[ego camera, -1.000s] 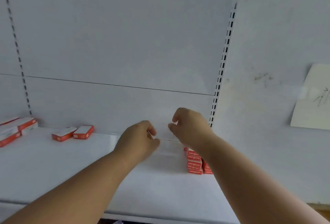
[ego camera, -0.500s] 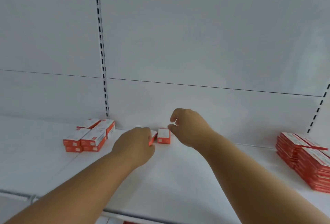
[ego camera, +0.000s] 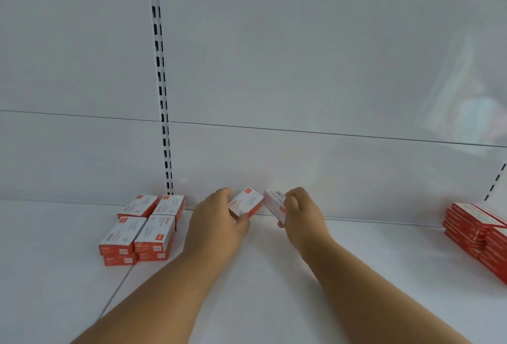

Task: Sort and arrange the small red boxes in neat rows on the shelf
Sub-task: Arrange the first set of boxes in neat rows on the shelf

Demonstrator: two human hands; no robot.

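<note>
Near the shelf's (ego camera: 274, 275) back edge, the left hand (ego camera: 216, 223) pinches one small red box (ego camera: 246, 202) and the right hand (ego camera: 301, 214) grips a second box (ego camera: 274, 203). Left, four stacks (ego camera: 142, 228) sit grouped by the back edge; two taller stacks (ego camera: 477, 231) stand at the right edge.

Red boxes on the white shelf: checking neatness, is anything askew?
Yes. Two small red-and-white boxes, one gripped by the left hand, one by the right hand, sit tilted; the left stack looks squared.
</note>
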